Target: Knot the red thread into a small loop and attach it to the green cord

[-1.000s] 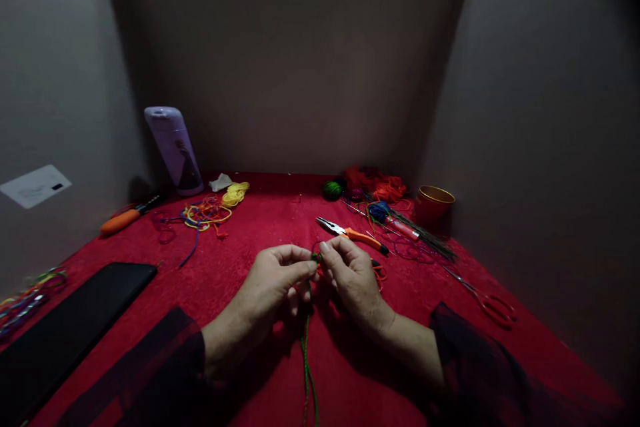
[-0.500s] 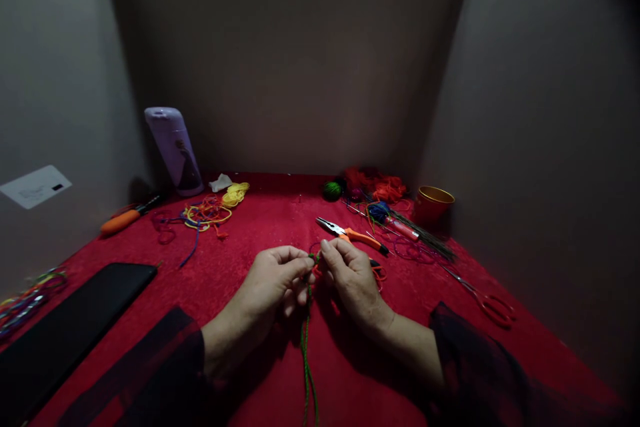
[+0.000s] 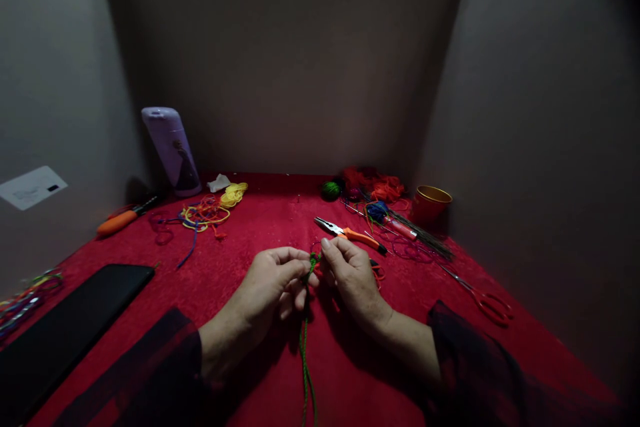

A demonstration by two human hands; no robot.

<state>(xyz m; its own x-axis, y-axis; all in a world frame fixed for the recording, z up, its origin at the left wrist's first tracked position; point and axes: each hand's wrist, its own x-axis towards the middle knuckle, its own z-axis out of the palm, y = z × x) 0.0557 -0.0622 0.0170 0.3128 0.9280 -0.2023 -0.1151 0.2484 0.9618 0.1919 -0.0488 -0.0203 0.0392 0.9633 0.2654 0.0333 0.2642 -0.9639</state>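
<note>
A green cord (image 3: 304, 347) with a small knotted part at its top runs down between my hands toward the near edge of the view. My left hand (image 3: 273, 283) pinches the knotted part between thumb and forefinger, its other fingers curled loosely below. At the right of the knot, the thumb and forefinger of my right hand (image 3: 357, 287) are pressed together on the cord. Just beyond my fingers lie long-nose pliers (image 3: 353, 235) with orange handles. Partly hidden behind my right hand is a red-orange cord (image 3: 379, 273).
Scissors (image 3: 483, 297) lie to the right, near a red cup (image 3: 433, 203). Yarn (image 3: 385, 187) is heaped at the back right. On the left are a black phone-like slab (image 3: 75, 340), an orange-handled tool (image 3: 117, 222), tangled cords (image 3: 203, 213) and a purple bottle (image 3: 173, 150).
My left fingers have shifted slightly, and more of the green knotted part shows between my hands. The view has moved a little; both hands keep their pinch.
</note>
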